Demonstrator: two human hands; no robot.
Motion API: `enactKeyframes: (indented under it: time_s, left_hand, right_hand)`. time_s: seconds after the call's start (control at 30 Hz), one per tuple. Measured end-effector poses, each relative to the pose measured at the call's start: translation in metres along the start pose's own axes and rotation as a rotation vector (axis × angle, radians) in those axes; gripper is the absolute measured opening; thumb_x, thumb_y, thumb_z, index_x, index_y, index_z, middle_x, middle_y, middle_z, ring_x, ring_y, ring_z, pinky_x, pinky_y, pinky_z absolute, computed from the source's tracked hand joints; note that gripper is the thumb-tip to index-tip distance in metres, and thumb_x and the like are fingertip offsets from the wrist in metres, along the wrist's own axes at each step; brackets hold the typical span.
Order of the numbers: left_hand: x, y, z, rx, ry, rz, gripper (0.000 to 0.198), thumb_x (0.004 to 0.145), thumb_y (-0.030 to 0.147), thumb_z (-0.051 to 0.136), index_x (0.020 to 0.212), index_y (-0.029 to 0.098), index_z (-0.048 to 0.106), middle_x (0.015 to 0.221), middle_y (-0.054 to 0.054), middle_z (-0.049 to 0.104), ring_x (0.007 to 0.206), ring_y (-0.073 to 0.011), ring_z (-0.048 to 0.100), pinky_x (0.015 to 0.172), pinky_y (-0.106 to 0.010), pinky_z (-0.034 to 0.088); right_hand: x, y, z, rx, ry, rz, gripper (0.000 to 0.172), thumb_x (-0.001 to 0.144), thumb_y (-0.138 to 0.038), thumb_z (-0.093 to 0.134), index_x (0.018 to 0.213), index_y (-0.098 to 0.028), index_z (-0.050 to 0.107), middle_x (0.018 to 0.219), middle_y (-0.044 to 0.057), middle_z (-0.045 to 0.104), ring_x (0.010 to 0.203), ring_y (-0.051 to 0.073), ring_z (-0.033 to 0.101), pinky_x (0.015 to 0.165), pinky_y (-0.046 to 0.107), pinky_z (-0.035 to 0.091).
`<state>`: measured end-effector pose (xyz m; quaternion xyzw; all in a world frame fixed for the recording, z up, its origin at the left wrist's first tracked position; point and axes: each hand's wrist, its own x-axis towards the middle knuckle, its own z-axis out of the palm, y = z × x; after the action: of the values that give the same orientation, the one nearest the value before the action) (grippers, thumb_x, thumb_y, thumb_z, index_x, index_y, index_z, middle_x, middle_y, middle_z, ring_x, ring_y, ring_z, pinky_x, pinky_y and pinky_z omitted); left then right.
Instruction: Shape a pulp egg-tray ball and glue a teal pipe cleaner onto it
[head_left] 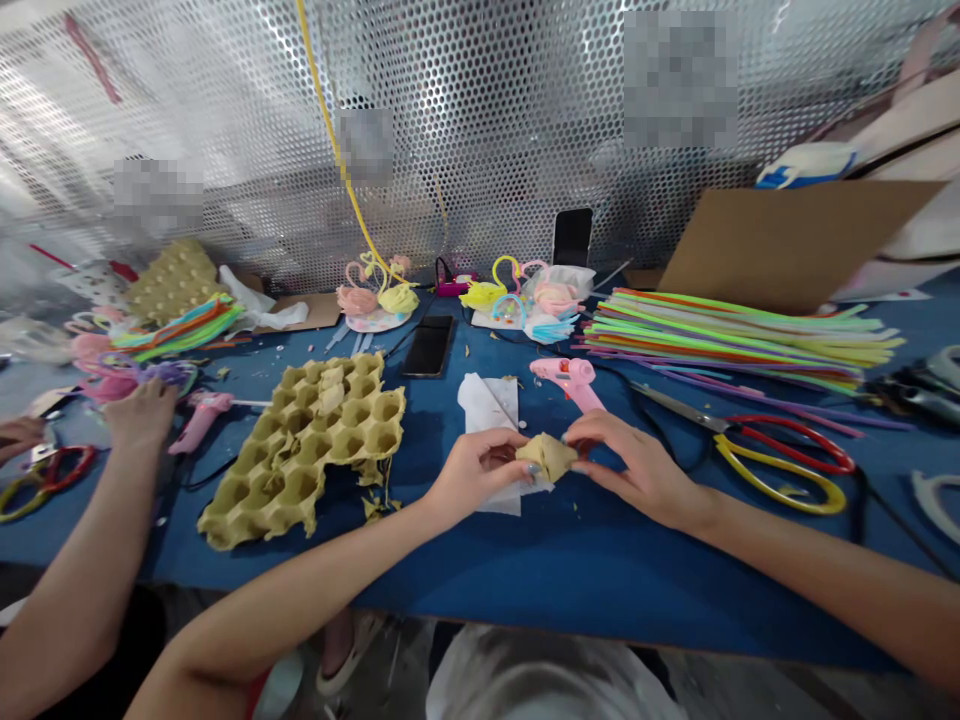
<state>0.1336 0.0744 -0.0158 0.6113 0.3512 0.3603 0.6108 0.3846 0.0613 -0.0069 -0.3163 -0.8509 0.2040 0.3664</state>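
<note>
Pinch a small carton piece (546, 457) from both sides, between thumb and fingers of the left hand (480, 472) and likewise of the right hand (637, 468). Hold it over the near end of a white paper (480, 412) on the blue table (465, 570); cannot tell whether touching the paper. Have a pink glue gun (576, 378) just beyond the right hand, scissors (721, 426) with red and yellow handles farther right, and a torn egg carton (300, 436) to the left of the left hand.

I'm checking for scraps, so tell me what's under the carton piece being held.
White paper on the blue table shows beneath the carton piece. Whatever the piece and left hand cover can't be seen.
</note>
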Motion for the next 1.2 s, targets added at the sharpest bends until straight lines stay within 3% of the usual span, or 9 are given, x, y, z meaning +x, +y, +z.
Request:
enactKeyframes:
  time_s: [0.13, 0.37, 0.67, 1.03, 1.2]
  left_hand:
    - [0.000, 0.001, 0.001, 0.006, -0.021, -0.004, 0.044, 0.077, 0.047, 0.082, 0.099, 0.011, 0.072, 0.089, -0.009, 0.074, 0.077, -0.0194, 0.071, 0.077, -0.031, 0.059]
    - [-0.001, 0.004, 0.001, 0.022, 0.021, 0.058, 0.049, 0.073, 0.038, 0.087, 0.109, 0.016, 0.063, 0.109, -0.011, 0.072, 0.102, -0.0231, 0.070, 0.086, -0.031, 0.058]
    - [-0.003, 0.009, 0.003, 0.152, 0.026, 0.200, 0.037, 0.082, 0.027, 0.078, 0.113, 0.017, 0.061, 0.119, -0.013, 0.070, 0.099, -0.0208, 0.071, 0.086, -0.031, 0.058]
    - [-0.005, 0.013, 0.005, 0.172, -0.039, 0.217, 0.033, 0.080, 0.026, 0.082, 0.107, 0.017, 0.065, 0.133, -0.015, 0.068, 0.106, -0.0235, 0.072, 0.093, -0.032, 0.056]
    - [-0.006, 0.012, 0.005, 0.142, -0.096, 0.246, 0.035, 0.079, 0.026, 0.083, 0.109, 0.017, 0.067, 0.136, -0.015, 0.066, 0.103, -0.0220, 0.072, 0.091, -0.033, 0.058]
  right_hand:
    - [0.001, 0.000, -0.001, -0.025, -0.022, 0.019, 0.018, 0.101, -0.030, 0.056, 0.118, -0.026, 0.054, 0.105, 0.006, 0.067, 0.082, 0.017, 0.068, 0.073, 0.029, 0.057]
    - [0.000, 0.005, 0.003, -0.089, -0.037, 0.085, 0.028, 0.098, -0.030, 0.059, 0.125, -0.026, 0.052, 0.114, 0.007, 0.067, 0.082, 0.018, 0.068, 0.074, 0.032, 0.058]
    - [0.000, 0.001, 0.002, -0.147, -0.098, 0.122, 0.037, 0.094, -0.036, 0.062, 0.127, -0.025, 0.049, 0.121, 0.009, 0.066, 0.077, 0.018, 0.066, 0.069, 0.034, 0.057]
    - [0.003, -0.001, 0.004, -0.007, -0.048, 0.199, 0.028, 0.094, -0.023, 0.056, 0.121, -0.025, 0.051, 0.108, 0.006, 0.069, 0.074, 0.017, 0.067, 0.066, 0.030, 0.056]
    - [0.002, 0.000, 0.003, -0.014, 0.018, 0.214, 0.020, 0.100, -0.026, 0.050, 0.118, -0.026, 0.058, 0.106, 0.005, 0.074, 0.087, 0.020, 0.072, 0.073, 0.030, 0.058]
